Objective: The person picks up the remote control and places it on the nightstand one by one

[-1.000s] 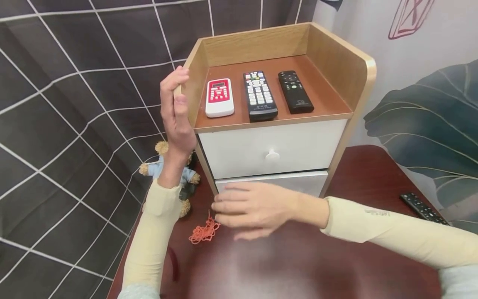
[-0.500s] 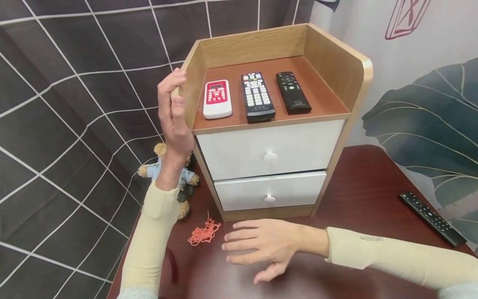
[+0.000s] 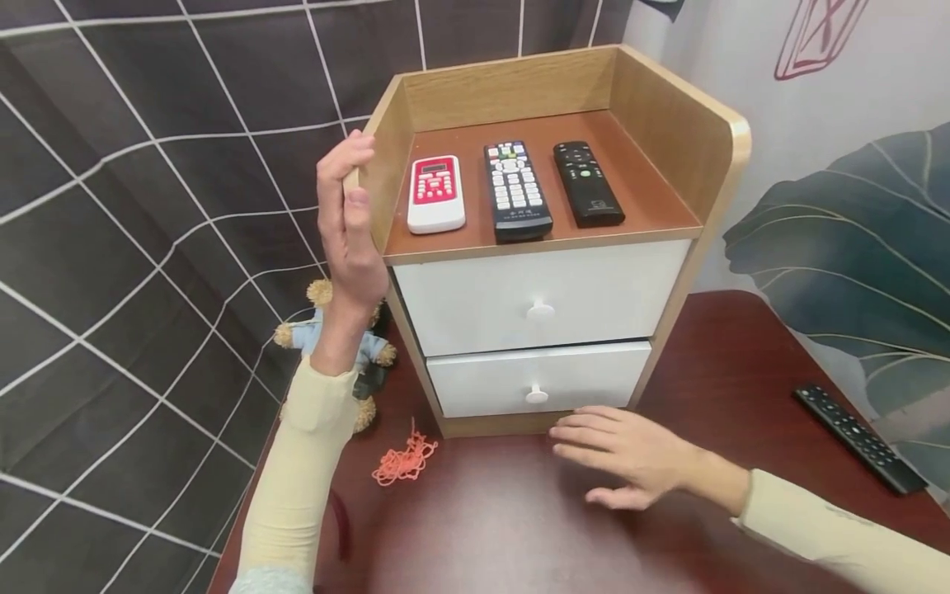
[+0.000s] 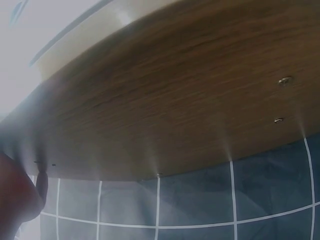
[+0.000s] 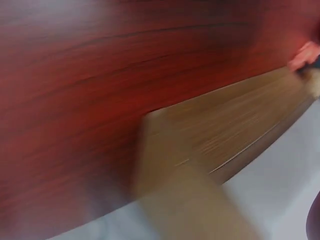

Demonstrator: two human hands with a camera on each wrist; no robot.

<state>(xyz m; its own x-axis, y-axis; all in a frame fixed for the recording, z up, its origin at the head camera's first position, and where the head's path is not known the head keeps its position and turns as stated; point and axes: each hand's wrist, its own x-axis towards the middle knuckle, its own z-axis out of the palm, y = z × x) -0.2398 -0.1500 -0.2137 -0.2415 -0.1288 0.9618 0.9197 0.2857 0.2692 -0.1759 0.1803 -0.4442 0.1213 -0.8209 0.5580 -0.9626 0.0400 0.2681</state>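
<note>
A small wooden cabinet stands on the dark red table, with a white upper drawer and a white lower drawer, both closed. My left hand grips the front edge of its left side panel, fingers outside. In the left wrist view the panel's outer face fills much of the picture. My right hand hovers in front of the cabinet's base on the right, fingers relaxed and holding nothing. On the cabinet top lie a white-and-red remote, a black remote with white buttons and a plain black remote.
A tangle of orange string lies on the table left of centre. Behind my left arm sits a teddy bear in blue. Another black remote lies near the right edge. A dark checked curtain hangs at left.
My right hand has moved from before the lower drawer down to the table, then to the right, uncovering that drawer and its knob. My left hand keeps its hold.
</note>
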